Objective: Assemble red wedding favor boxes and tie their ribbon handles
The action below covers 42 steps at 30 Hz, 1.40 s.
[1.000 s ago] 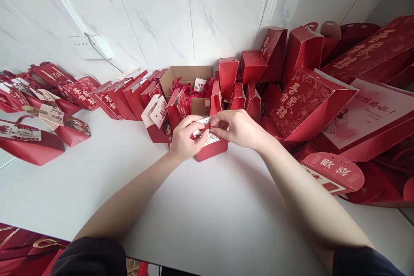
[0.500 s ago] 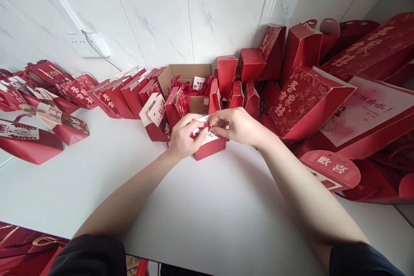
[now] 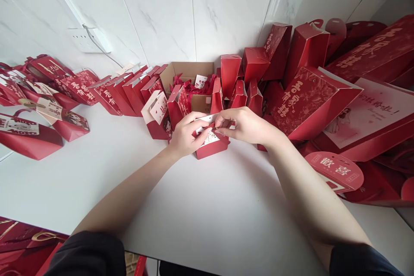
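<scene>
A small red paper gift box [image 3: 211, 150] with a white printed front stands upright on the white table, between my two hands. My left hand [image 3: 187, 136] is closed on its upper left side, thumb at the front. At the box's top, my right hand [image 3: 242, 125] pinches a thin dark red strip that looks like ribbon, with a small gold-coloured glint near the fingertips. The fingers partly hide the box's top and the strip. Just behind stands an open cardboard carton [image 3: 168, 79] holding red ribbons [image 3: 186, 84] and a white tag [image 3: 200, 81].
Several red gift boxes [image 3: 132, 90] line the wall to the left, with tagged ones [image 3: 30, 138] farther left. Larger red boxes [image 3: 297, 101] crowd the right, beside a rounded pink-red handle piece [image 3: 339, 170]. A wall socket [image 3: 89, 39] has a cable.
The view has shifted slightly, so most things sit a little differently in the picture. Both hands stay at the box's top, and my right fingers have moved slightly at the strip.
</scene>
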Tool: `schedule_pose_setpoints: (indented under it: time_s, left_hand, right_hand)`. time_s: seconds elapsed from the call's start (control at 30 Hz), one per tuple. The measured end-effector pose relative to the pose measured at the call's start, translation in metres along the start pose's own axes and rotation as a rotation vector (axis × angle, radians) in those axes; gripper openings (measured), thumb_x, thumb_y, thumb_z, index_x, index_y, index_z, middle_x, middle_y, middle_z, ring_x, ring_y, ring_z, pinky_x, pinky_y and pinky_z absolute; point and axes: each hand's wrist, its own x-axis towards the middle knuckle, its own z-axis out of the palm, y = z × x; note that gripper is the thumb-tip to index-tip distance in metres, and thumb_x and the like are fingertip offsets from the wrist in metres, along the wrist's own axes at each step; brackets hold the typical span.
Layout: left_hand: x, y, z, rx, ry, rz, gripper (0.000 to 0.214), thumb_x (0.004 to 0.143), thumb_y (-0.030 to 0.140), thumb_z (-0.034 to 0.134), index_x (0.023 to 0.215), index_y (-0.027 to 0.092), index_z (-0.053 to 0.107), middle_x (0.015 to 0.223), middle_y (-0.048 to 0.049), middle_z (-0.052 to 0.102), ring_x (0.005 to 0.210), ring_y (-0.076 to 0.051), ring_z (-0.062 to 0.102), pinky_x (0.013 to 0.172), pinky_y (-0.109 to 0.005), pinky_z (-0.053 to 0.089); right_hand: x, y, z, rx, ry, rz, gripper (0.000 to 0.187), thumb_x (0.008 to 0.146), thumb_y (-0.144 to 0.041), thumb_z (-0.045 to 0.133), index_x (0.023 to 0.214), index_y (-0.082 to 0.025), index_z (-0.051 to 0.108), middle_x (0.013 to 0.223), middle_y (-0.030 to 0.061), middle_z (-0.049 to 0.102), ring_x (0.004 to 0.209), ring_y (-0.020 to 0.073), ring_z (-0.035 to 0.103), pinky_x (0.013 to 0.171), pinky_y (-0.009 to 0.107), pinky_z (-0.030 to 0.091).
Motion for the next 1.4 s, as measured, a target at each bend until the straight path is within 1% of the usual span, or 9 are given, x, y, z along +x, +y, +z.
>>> schedule_pose_setpoints:
  time_s: [0.13,0.33,0.53,0.67,0.87,1.1,1.2,1.27,1.4]
  left_hand:
    - [0.0,0.0,-0.001,0.005,0.009,-0.011,0.006,0.083,0.015,0.065,0.088,0.019,0.068,0.1,-0.0065,0.066,0.091,-0.018,0.066,0.078,-0.03,0.054]
    - [0.0,0.0,-0.003,-0.077,-0.036,-0.04,0.018,0.089,0.017,0.058,0.101,0.02,0.072,0.107,-0.0078,0.066,0.096,-0.019,0.066,0.082,-0.033,0.055]
    - [0.0,0.002,-0.001,-0.044,-0.016,-0.047,0.014,0.085,0.02,0.065,0.098,0.021,0.071,0.106,-0.0076,0.067,0.099,-0.019,0.067,0.085,-0.034,0.056]
    - [0.0,0.002,0.0,-0.041,-0.01,-0.049,0.013,0.087,0.017,0.063,0.096,0.02,0.071,0.106,-0.0072,0.067,0.099,-0.018,0.067,0.084,-0.032,0.056]
    - [0.001,0.002,-0.001,-0.016,0.003,-0.029,0.012,0.085,0.013,0.062,0.092,0.02,0.07,0.103,-0.0068,0.067,0.094,-0.017,0.066,0.081,-0.03,0.055]
    - [0.002,0.006,-0.003,0.011,-0.026,-0.031,0.011,0.084,0.013,0.062,0.089,0.019,0.069,0.103,-0.0068,0.066,0.092,-0.017,0.066,0.08,-0.03,0.054]
    - [0.002,0.005,-0.002,0.043,-0.024,-0.052,0.01,0.085,0.014,0.061,0.088,0.019,0.069,0.103,-0.0065,0.066,0.091,-0.017,0.066,0.08,-0.029,0.054]
    - [0.001,0.003,-0.001,0.054,-0.022,-0.053,0.012,0.086,0.014,0.06,0.089,0.02,0.07,0.103,-0.0061,0.067,0.092,-0.016,0.066,0.08,-0.029,0.055]
    - [0.0,-0.003,0.001,0.048,-0.016,-0.044,0.024,0.09,0.017,0.059,0.112,0.022,0.066,0.107,-0.0063,0.069,0.099,-0.018,0.067,0.089,-0.033,0.055]
  right_hand:
    - [-0.003,-0.004,-0.006,-0.012,0.011,-0.001,0.01,0.082,-0.011,0.06,0.087,-0.018,0.065,0.081,0.0006,0.069,0.069,0.0126,0.06,0.067,0.024,0.047]
    - [-0.004,-0.01,-0.008,0.09,0.031,0.034,0.012,0.088,-0.017,0.058,0.094,-0.018,0.068,0.086,0.0026,0.072,0.075,0.0147,0.065,0.071,0.026,0.05]
    - [0.0,-0.005,0.001,0.105,0.039,0.039,0.013,0.091,-0.022,0.056,0.096,-0.018,0.068,0.086,0.0028,0.072,0.072,0.0139,0.064,0.068,0.025,0.049]
    - [0.001,-0.002,0.003,0.079,0.032,0.006,0.013,0.091,-0.02,0.056,0.095,-0.018,0.068,0.085,0.0016,0.071,0.072,0.0126,0.062,0.068,0.024,0.048]
    - [0.002,-0.003,0.008,0.049,0.05,0.01,0.009,0.089,-0.018,0.057,0.089,-0.018,0.066,0.086,0.0016,0.071,0.071,0.0126,0.062,0.067,0.024,0.046]
    - [0.003,-0.004,0.01,0.025,0.029,0.023,0.009,0.088,-0.015,0.056,0.087,-0.018,0.064,0.083,0.0006,0.069,0.069,0.0124,0.061,0.064,0.024,0.044]
    - [0.003,-0.004,0.01,-0.005,-0.005,0.012,0.011,0.087,-0.013,0.055,0.087,-0.018,0.064,0.082,0.0005,0.069,0.068,0.012,0.059,0.064,0.024,0.043]
    - [0.003,-0.004,0.011,-0.048,-0.06,0.017,0.012,0.086,-0.01,0.055,0.085,-0.018,0.064,0.082,0.0009,0.068,0.067,0.0119,0.058,0.064,0.024,0.043]
    - [0.001,-0.006,0.012,-0.122,-0.217,0.113,0.016,0.085,-0.008,0.053,0.083,-0.018,0.066,0.082,0.0018,0.07,0.068,0.0129,0.059,0.067,0.026,0.043]
